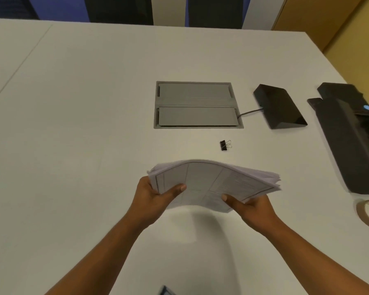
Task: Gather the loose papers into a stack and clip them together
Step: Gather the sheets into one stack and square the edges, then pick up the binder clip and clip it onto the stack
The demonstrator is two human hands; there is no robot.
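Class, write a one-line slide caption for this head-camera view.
Both hands, left and right, hold a paper stack above the table; binder clip waits beyond.

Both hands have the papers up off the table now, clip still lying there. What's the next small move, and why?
Probably tap the stack of papers on the table to square it. Left hand and right hand hold it in the air, its edges look fanned, and the binder clip lies untouched just beyond.

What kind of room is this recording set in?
Probably an office meeting room: a large white table with a built-in cable hatch, a wedge-shaped black desk device wired into it, and a binder clip beside printed papers.
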